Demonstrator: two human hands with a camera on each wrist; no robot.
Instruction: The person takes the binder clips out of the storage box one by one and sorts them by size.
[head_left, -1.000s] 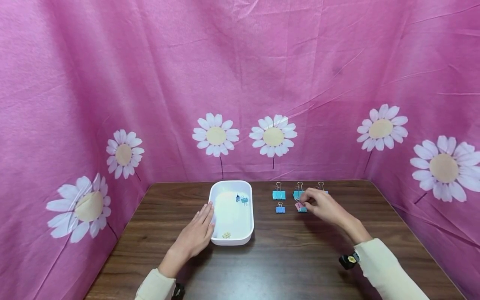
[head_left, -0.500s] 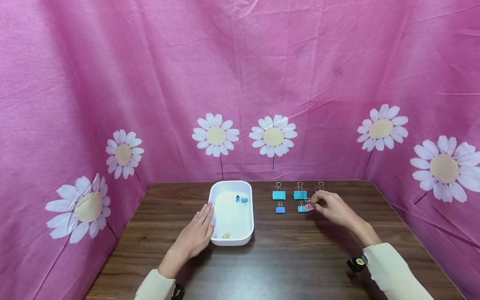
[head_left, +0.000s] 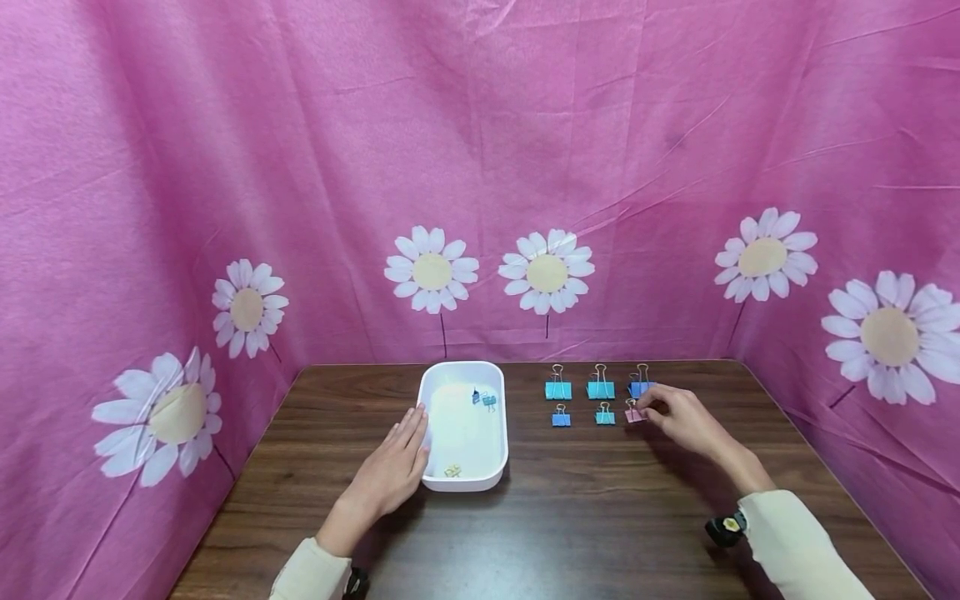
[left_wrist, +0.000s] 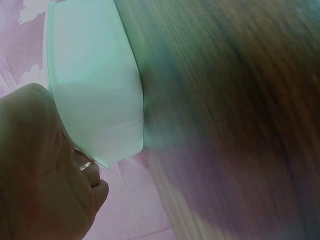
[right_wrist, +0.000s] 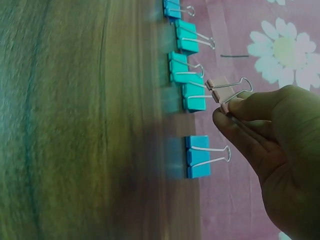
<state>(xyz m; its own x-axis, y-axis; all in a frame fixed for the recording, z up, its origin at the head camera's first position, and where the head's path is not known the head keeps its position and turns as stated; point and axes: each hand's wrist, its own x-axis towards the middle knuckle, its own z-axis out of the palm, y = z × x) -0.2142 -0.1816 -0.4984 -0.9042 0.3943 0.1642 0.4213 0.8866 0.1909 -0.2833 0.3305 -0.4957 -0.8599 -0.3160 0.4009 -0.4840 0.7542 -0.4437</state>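
Plainly 2 hands, pinched pink clip, touched tray

White tray, pink clip, teal clips, blue clips; table is brown wood-grain; sleeves are cream; backdrop is pink, printed with white daisies, yellowish centres.

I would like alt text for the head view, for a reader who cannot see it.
The right hand pinches a pink binder clip near five blue and turquoise binder clips in two rows on a wooden table. The left hand touches the left side of a white tray holding small clips.
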